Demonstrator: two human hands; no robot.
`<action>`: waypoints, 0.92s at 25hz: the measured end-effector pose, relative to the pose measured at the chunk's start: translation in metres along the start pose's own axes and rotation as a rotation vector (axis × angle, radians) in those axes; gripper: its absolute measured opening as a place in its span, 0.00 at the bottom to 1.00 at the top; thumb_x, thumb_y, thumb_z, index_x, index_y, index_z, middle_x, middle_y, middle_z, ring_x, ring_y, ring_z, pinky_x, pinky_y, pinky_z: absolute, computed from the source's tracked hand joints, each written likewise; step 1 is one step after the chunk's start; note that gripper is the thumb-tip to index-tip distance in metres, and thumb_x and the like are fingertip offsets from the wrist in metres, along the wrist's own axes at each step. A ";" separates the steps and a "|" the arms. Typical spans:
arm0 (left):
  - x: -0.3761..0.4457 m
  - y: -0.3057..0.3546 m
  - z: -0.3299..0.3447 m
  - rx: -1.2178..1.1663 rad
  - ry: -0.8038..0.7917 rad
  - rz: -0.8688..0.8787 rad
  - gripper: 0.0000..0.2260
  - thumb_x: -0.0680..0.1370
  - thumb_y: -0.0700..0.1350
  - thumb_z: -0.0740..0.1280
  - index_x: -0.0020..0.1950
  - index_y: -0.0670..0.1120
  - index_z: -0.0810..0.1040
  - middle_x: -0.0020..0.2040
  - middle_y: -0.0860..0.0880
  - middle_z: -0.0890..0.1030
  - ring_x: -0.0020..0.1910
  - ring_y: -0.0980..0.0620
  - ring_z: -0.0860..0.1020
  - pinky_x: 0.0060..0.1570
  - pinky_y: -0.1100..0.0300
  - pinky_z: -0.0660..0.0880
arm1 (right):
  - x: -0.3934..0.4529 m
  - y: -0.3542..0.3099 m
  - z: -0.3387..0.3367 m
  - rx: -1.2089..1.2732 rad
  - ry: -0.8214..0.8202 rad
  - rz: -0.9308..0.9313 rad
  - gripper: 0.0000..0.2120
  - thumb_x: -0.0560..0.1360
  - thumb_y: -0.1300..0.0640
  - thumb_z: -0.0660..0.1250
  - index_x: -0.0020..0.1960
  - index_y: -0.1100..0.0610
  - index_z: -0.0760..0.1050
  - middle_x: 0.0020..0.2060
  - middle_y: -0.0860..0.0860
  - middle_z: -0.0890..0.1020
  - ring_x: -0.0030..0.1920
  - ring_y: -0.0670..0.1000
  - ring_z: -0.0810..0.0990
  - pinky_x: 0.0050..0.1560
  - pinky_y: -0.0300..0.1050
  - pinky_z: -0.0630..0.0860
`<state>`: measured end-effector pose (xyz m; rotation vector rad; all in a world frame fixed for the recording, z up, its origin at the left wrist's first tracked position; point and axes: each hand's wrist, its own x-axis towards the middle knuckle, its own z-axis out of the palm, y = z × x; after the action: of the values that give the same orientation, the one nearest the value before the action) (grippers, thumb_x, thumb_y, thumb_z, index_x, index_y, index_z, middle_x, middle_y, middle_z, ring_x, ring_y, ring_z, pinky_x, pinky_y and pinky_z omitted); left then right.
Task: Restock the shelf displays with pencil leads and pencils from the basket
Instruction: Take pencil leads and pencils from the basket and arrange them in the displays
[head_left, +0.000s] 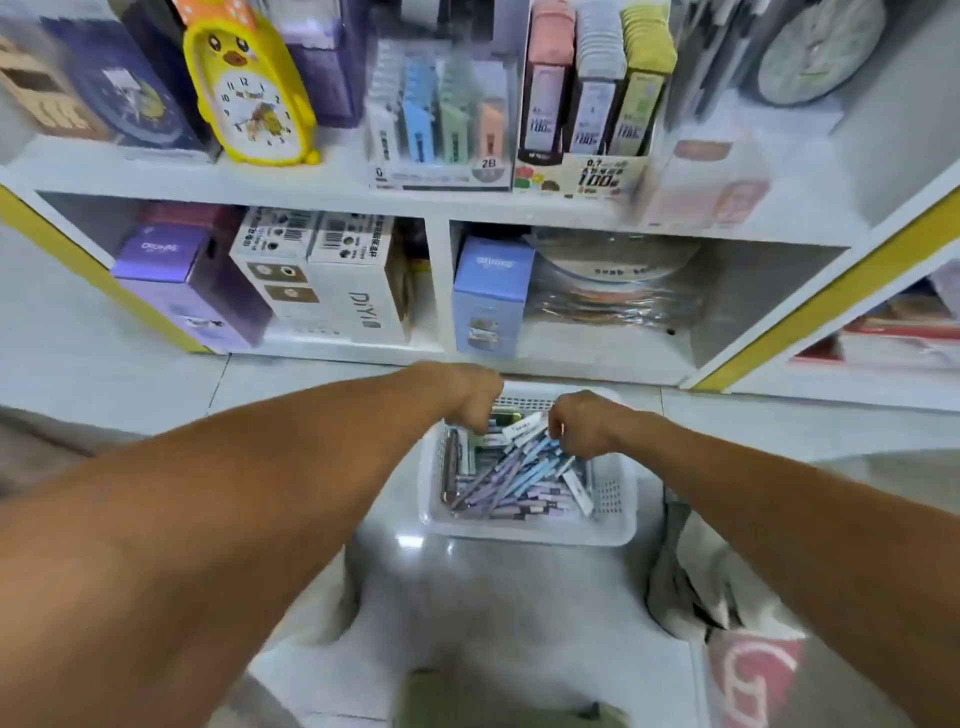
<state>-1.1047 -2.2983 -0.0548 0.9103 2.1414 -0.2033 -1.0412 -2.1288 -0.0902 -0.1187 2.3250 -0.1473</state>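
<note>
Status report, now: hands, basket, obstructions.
Both hands in the white basket on the floor. Left hand and right hand each gripping packets. Shelf displays untouched. Nothing blocking.

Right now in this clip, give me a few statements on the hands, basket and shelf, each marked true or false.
1. Both hands, left hand and right hand, reach into the white basket. True.
2. The basket stands on the upper shelf. False: it sits on the floor below the shelf unit.
3. The yellow duck clock stands on the upper shelf. True.
4. The basket is empty. False: it holds a heap of pencil packs.
</note>
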 end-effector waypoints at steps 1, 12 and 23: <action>0.016 0.003 0.016 -0.035 0.008 -0.007 0.11 0.75 0.47 0.71 0.39 0.44 0.73 0.38 0.46 0.77 0.33 0.50 0.75 0.35 0.59 0.73 | 0.008 0.007 0.018 0.027 -0.001 0.030 0.12 0.76 0.64 0.64 0.56 0.66 0.81 0.53 0.63 0.84 0.52 0.60 0.83 0.50 0.48 0.80; 0.115 0.035 0.159 -0.309 0.043 -0.207 0.41 0.67 0.64 0.74 0.69 0.40 0.67 0.64 0.40 0.72 0.64 0.40 0.71 0.60 0.44 0.74 | 0.063 0.032 0.116 0.369 0.287 0.405 0.33 0.74 0.64 0.66 0.76 0.56 0.59 0.69 0.57 0.69 0.65 0.60 0.73 0.59 0.54 0.76; 0.128 0.058 0.165 -0.396 0.241 -0.292 0.29 0.69 0.41 0.74 0.64 0.42 0.63 0.58 0.38 0.72 0.57 0.41 0.71 0.53 0.50 0.76 | 0.062 0.024 0.152 0.711 0.462 0.246 0.24 0.69 0.74 0.63 0.60 0.57 0.80 0.55 0.57 0.81 0.55 0.57 0.80 0.56 0.46 0.78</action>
<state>-1.0213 -2.2554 -0.2504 0.4078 2.4151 0.1936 -0.9746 -2.1235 -0.2418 0.6102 2.5568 -0.9397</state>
